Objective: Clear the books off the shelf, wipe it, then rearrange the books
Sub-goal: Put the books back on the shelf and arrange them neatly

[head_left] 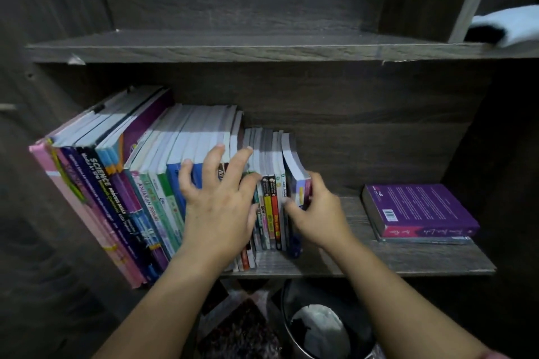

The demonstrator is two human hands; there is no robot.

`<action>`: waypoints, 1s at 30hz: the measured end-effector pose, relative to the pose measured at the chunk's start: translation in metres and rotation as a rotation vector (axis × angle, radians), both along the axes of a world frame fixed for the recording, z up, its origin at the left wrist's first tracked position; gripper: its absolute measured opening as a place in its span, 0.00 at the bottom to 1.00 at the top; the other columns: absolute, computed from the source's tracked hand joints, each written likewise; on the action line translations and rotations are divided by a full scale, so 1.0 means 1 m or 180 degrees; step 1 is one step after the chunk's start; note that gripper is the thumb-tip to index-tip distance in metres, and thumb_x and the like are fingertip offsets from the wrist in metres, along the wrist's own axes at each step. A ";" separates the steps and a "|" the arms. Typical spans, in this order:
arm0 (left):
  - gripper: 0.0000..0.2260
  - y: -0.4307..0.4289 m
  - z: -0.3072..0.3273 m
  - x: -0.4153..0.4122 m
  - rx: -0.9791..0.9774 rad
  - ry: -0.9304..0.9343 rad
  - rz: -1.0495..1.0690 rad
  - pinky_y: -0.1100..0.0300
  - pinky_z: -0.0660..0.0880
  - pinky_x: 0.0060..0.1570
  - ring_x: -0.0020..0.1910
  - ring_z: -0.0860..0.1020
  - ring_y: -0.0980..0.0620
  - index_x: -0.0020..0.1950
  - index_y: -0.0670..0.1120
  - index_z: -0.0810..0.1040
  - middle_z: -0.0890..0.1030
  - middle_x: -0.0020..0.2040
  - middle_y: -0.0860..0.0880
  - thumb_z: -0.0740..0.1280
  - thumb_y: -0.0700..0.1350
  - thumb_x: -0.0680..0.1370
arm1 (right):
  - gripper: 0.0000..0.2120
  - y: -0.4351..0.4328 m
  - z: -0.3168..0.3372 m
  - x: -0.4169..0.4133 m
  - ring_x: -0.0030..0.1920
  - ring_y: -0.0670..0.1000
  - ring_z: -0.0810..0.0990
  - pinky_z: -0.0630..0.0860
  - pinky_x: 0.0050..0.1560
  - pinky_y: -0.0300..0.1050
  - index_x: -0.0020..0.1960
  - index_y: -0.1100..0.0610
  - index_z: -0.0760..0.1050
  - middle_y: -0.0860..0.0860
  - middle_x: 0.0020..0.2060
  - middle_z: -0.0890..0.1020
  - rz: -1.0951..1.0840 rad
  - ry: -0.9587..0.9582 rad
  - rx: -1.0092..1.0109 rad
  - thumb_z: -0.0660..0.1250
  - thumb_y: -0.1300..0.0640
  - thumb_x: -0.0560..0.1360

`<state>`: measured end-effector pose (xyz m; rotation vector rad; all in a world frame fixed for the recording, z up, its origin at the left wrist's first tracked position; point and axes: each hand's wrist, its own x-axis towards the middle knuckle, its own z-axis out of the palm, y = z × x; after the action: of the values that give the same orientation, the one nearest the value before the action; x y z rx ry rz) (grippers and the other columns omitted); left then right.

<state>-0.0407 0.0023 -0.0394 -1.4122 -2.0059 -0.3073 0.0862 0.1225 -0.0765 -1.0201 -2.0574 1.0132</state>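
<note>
Your spread left hand (218, 207) steadied colourful upright paperbacks (140, 198); your right hand (318, 213) pinched the purple end paperback (300, 181). Clearing, seemingly: pull it free next.

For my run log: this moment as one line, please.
left hand: spread on upright books | right hand: grips end book | shelf: not cleared
</note>
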 end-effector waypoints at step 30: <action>0.15 0.020 -0.034 0.064 0.0181 -0.0383 -0.1135 0.41 0.59 0.62 0.67 0.66 0.40 0.52 0.46 0.83 0.76 0.64 0.45 0.76 0.47 0.67 | 0.31 0.069 0.028 0.130 0.63 0.54 0.75 0.73 0.63 0.52 0.73 0.47 0.65 0.53 0.67 0.74 -0.0400 -0.2167 0.0011 0.72 0.50 0.73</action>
<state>0.0231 0.0223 -0.0737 -1.7486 -1.8133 -0.6124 0.2166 0.1913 -0.0482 -1.6344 -2.4675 0.6419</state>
